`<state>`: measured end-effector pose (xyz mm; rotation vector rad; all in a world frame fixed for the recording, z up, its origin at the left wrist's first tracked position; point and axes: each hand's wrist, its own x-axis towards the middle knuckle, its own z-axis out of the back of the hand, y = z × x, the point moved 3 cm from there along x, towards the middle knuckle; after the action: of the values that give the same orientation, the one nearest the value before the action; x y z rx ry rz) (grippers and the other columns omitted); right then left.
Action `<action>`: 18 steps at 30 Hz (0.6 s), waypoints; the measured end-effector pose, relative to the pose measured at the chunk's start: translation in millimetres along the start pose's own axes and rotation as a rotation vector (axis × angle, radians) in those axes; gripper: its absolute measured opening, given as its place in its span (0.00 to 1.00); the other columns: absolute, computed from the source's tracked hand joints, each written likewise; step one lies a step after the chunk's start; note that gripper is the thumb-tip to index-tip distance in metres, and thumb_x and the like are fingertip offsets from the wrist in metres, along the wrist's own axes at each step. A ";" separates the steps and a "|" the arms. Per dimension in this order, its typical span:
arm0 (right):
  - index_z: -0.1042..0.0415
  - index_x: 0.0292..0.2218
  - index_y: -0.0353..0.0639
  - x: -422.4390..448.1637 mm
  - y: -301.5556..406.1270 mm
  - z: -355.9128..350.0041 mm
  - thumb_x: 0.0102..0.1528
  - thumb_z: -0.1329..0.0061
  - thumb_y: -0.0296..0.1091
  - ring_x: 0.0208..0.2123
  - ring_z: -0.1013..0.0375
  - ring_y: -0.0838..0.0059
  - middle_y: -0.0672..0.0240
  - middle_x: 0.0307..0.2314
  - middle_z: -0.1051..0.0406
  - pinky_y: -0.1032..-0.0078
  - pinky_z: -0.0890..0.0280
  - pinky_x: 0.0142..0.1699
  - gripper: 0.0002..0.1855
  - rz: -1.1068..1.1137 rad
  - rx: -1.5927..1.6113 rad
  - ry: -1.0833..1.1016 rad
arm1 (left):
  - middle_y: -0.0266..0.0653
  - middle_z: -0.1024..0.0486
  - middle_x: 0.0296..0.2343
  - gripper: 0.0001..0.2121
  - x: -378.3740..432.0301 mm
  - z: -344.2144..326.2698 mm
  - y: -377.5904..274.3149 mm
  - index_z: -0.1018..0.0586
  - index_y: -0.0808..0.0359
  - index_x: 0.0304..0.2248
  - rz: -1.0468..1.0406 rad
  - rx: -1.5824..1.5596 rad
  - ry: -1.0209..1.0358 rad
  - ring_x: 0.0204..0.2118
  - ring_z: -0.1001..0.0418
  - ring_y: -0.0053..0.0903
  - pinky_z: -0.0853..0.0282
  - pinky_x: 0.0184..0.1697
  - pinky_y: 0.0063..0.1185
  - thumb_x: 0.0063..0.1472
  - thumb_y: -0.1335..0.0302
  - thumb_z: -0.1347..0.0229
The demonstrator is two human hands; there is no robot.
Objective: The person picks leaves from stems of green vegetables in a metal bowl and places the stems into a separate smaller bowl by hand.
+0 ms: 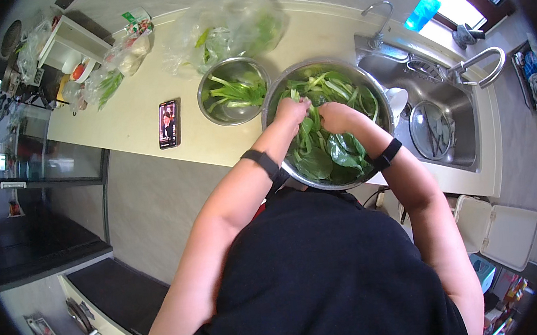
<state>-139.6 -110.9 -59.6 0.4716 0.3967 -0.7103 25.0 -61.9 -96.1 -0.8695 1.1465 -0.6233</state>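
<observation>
A large stainless steel basin (283,166) at the counter's front edge holds leafy greens (313,163) with pale stems, wet and partly in water. Both hands are inside its rim. My left hand (294,111) grips the stem end of a leafy green, its fingers closed around it. Close by on the right, my right hand (337,117) has its fingers curled on the same bunch of stems; its fingertips are partly hidden. Touching the basin on the left is a smaller steel bowl (205,107) with several cut green stalks (238,92) in it.
A phone (168,124) showing a video lies on the counter (136,107). Plastic bags of vegetables (228,32) stand along the wall. To the right, a steel sink (467,136) with a curved faucet (490,69) holds a round glass lid (430,129). White bowls (396,101) sit beside the basin.
</observation>
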 end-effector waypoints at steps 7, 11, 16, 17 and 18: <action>0.18 0.39 0.34 -59.3 4.6 36.6 0.64 0.44 0.49 0.34 0.19 0.53 0.57 0.34 0.16 0.59 0.28 0.43 0.22 0.019 0.389 -0.048 | 0.30 0.23 0.28 0.07 -30.8 -5.8 -41.9 0.18 0.63 0.39 0.025 -0.704 0.189 0.29 0.27 0.22 0.27 0.35 0.25 0.73 0.67 0.39; 0.20 0.38 0.37 -77.6 27.9 44.1 0.65 0.37 0.48 0.31 0.30 0.83 0.76 0.29 0.26 0.78 0.33 0.38 0.20 0.068 1.086 -0.028 | 0.30 0.23 0.30 0.09 -49.2 9.9 -77.4 0.20 0.60 0.43 -0.162 -0.882 0.340 0.31 0.26 0.22 0.26 0.38 0.25 0.74 0.64 0.40; 0.22 0.44 0.39 -77.5 12.2 41.5 0.61 0.34 0.34 0.33 0.26 0.82 0.75 0.34 0.24 0.77 0.28 0.39 0.13 0.086 1.266 -0.166 | 0.29 0.24 0.31 0.10 -55.1 21.3 -96.8 0.20 0.59 0.46 -0.156 -1.069 0.315 0.33 0.27 0.22 0.28 0.40 0.25 0.75 0.62 0.42; 0.22 0.43 0.38 -74.9 10.5 41.7 0.61 0.33 0.33 0.33 0.25 0.81 0.74 0.33 0.23 0.76 0.27 0.38 0.14 0.078 1.275 -0.131 | 0.29 0.24 0.31 0.10 -55.1 29.0 -95.0 0.20 0.59 0.46 -0.183 -1.107 0.295 0.33 0.26 0.22 0.28 0.40 0.25 0.75 0.62 0.41; 0.21 0.43 0.37 -72.5 4.7 39.7 0.60 0.33 0.33 0.33 0.23 0.81 0.73 0.33 0.23 0.76 0.26 0.37 0.14 0.064 1.285 -0.100 | 0.29 0.24 0.32 0.10 -57.0 31.6 -93.4 0.20 0.60 0.47 -0.183 -1.120 0.298 0.33 0.26 0.22 0.28 0.40 0.25 0.75 0.63 0.41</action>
<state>-179.3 -91.1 10.4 1.6380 -0.2342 -0.8634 38.1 -57.9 17.0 -1.8858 1.7221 -0.2064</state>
